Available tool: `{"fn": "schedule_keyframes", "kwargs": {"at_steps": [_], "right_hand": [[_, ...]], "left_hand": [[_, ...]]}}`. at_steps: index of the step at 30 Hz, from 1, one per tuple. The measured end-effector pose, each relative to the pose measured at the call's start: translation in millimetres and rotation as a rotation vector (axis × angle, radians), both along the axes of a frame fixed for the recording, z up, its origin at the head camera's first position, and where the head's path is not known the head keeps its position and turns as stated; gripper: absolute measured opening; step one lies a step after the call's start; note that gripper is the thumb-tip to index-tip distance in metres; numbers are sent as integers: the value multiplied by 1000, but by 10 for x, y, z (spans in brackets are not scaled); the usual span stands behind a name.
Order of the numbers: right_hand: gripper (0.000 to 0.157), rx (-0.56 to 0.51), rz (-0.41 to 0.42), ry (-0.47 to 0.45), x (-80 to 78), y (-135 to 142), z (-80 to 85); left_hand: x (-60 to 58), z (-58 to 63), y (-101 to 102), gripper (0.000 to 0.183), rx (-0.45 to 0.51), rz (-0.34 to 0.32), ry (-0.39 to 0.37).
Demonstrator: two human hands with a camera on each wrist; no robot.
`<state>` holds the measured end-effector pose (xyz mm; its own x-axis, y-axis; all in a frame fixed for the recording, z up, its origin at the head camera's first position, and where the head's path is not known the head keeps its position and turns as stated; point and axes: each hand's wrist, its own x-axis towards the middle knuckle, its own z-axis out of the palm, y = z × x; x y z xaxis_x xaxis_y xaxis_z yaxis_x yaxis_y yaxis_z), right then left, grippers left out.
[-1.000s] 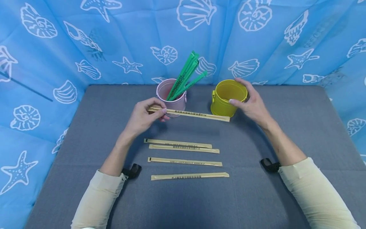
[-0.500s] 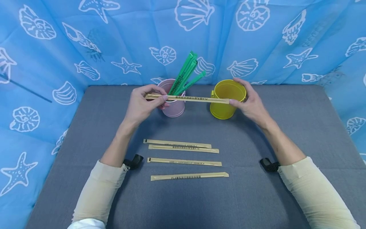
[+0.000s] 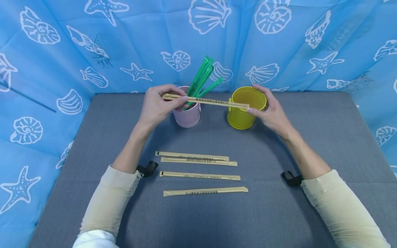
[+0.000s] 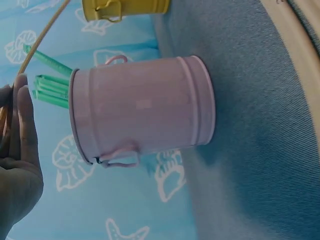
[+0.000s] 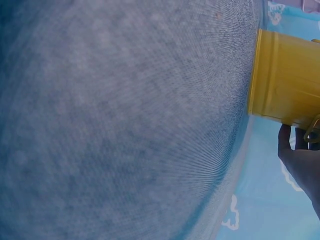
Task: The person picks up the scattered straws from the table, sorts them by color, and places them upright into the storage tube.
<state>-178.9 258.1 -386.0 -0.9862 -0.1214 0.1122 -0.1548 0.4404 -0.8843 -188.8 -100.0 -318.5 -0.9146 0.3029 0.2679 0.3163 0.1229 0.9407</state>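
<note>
My left hand (image 3: 156,105) pinches a straw in a tan paper wrapper (image 3: 214,101) near its left end. The straw lies nearly level in the air, crossing in front of the green straws, and its right end overlaps the yellow bucket (image 3: 238,119) at the front rim, close to my right thumb. On that bucket's right side my right hand (image 3: 274,112) grips the rim, thumb in front and fingers behind. A pink bucket (image 4: 142,105), upright beside my left hand, holds several green-wrapped straws (image 3: 200,81). The right wrist view shows fingers (image 5: 285,137) against the yellow wall.
Several more tan-wrapped straws (image 3: 201,175) lie roughly parallel on the grey tablecloth (image 3: 263,213), nearer to me. The two topmost lie close together. Behind the table hangs a blue curtain (image 3: 139,41) with white shell prints.
My left hand has lifted the tan straw away from me and slightly right, from in front of the buckets to rim height. My right hand stays on the yellow bucket.
</note>
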Motion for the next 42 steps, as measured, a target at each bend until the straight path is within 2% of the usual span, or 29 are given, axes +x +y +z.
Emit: {"fn": "schedule_keyframes", "kwargs": {"at_steps": [8, 12, 15, 17, 19, 22, 25, 28, 33, 37, 42], "right_hand": [[76, 15, -3, 9, 1, -3, 0], [76, 8, -6, -1, 6, -13, 3], [76, 10, -8, -8, 4, -14, -2], [76, 10, -5, -5, 1, -14, -7], [76, 3, -3, -6, -2, -13, -9], [77, -4, -3, -8, 0, -14, -7], [76, -12, -1, -3, -3, -15, -11], [76, -13, -2, 4, -10, -16, -20], [76, -9, 4, 0, -16, -18, -31], [76, -8, 5, 4, -16, -11, -32], [76, 1, 1, 12, -16, -8, -26]], "left_hand": [[65, 251, 177, 13, -116, -25, 14], [-42, 126, 226, 13, -126, -76, 21], [-115, 18, 270, 12, -107, -108, -5], [-106, 30, 314, 11, -103, -121, -28], [-67, 92, 363, 12, -125, -122, -42], [-3, 200, 439, 13, -154, -121, -42], [19, 246, 508, 13, -150, -133, -45], [-18, 216, 568, 14, -123, -152, -70], [-155, 76, 654, 15, -104, -157, -85], [-238, 5, 708, 14, -79, -158, -76], [-284, -33, 757, 14, -91, -140, -22]]}}
